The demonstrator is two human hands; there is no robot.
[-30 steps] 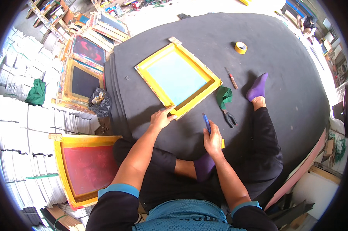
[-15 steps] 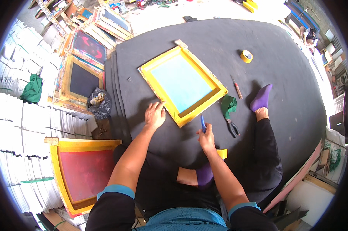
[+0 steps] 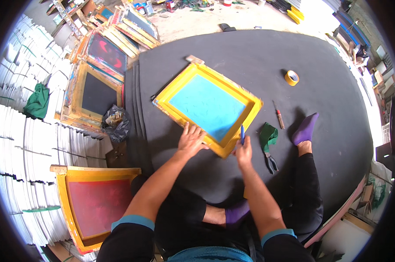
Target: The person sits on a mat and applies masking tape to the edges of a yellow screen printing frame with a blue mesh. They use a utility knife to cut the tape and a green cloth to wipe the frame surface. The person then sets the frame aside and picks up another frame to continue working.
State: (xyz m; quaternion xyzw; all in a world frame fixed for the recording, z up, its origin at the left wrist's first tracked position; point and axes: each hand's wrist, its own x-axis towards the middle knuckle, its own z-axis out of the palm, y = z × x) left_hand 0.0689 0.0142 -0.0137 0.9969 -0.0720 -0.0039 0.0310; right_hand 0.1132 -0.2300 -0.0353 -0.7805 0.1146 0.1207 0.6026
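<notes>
On yellow screen frame (image 3: 185, 82) near edge: left hand (image 3: 191, 139) lying open, pressing; right hand (image 3: 244, 153) gripping blue pen (image 3: 242, 133) just beside frame; pliers (image 3: 271, 161) lying near.

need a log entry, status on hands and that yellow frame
Left hand flat on yellow frame edge. Right hand grips blue tool at frame. Pliers beside.

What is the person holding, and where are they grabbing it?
The right hand holds a thin blue tool by its lower end, tip up. The left hand holds nothing; it lies flat on the yellow frame edge.
</notes>
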